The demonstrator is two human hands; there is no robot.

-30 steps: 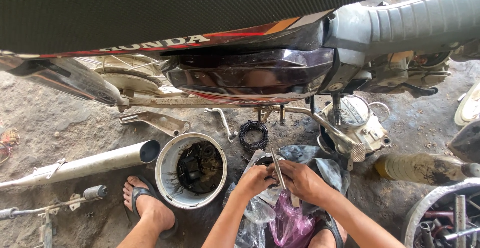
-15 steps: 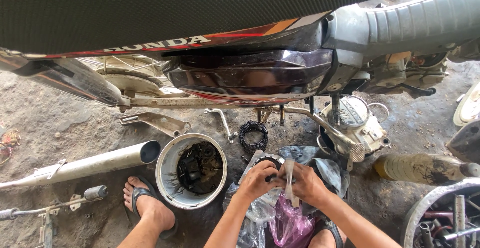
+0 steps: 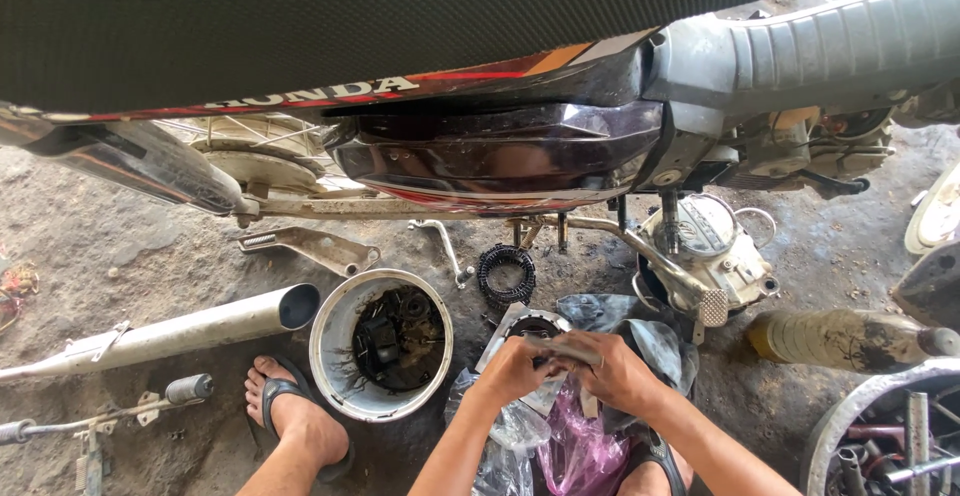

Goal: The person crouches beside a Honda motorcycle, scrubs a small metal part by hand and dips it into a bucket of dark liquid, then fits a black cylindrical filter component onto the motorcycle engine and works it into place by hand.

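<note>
My left hand (image 3: 512,369) and my right hand (image 3: 612,372) meet low in the middle of the head view, over crumpled clear and pink plastic bags (image 3: 560,446). Together they grip a thin flat grey strip (image 3: 566,349) that lies roughly level between them. Just behind the hands a round metal part (image 3: 530,325) lies on the bags. A black toothed ring (image 3: 506,273) rests on the ground a little farther off.
A motorcycle (image 3: 500,146) fills the top of the view, its open engine side (image 3: 705,246) at right. A white bucket (image 3: 340,376) of dark oily parts stands left of my hands, beside my sandalled foot (image 3: 295,416). An exhaust pipe (image 3: 170,334) and a kick lever (image 3: 440,241) lie on the dirt.
The strip stood nearly upright between my hands a moment ago; now it is turned level. Both hands have closed together on it and shifted slightly right.
</note>
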